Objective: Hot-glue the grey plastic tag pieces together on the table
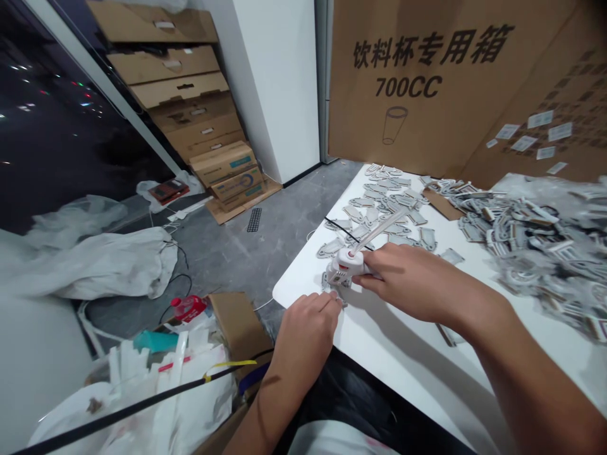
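Note:
My right hand (403,275) is closed around a white hot glue gun (345,265), tilted nose down over the near left part of the table. A clear glue stick (382,230) sticks out of its back end. Under the nozzle lies a small grey flat piece (342,302), partly covered by the gun and my fingers. My left hand (308,325) has its fingers closed at the near edge of that piece, pinching or pressing it to the white table. Where the nozzle meets the piece is hidden. Several similar grey pieces (372,215) lie in rows just beyond.
A heap of grey pieces in clear bags (545,240) covers the table's right side. A large cardboard box (403,126) stands behind the white table (403,373). At lower left is a carton of waste (241,322); stacked cardboard boxes (227,164) stand farther off.

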A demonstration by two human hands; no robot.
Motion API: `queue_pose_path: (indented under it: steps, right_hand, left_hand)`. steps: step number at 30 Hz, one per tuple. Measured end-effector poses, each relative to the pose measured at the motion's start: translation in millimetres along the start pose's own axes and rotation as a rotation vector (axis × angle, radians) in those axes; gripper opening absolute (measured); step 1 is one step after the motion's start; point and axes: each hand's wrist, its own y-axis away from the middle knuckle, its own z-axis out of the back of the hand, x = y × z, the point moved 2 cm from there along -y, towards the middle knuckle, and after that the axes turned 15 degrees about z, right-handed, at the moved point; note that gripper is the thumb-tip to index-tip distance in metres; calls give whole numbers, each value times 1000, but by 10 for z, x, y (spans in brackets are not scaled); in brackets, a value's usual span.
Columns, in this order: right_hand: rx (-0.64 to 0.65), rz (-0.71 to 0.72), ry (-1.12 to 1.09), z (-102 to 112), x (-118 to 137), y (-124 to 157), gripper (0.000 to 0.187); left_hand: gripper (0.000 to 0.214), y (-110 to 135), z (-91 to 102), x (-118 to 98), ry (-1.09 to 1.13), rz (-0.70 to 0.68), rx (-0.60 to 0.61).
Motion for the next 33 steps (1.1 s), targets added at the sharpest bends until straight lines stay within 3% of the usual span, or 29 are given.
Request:
queue_pose_path:
  steps: [7,19,33]
  right_hand:
    - [-67,42,26,-69,-14,32,32]
    - [-37,27,-28,-111,-64,63,33]
    - [-78,43,18,-152,-79,87,33]
  left_hand:
    - [21,-3,-18,2,-3,-15,9]
    - [18,-2,-21,3,-3,-32,-8]
    - [16,12,-46,5,10,53,-70]
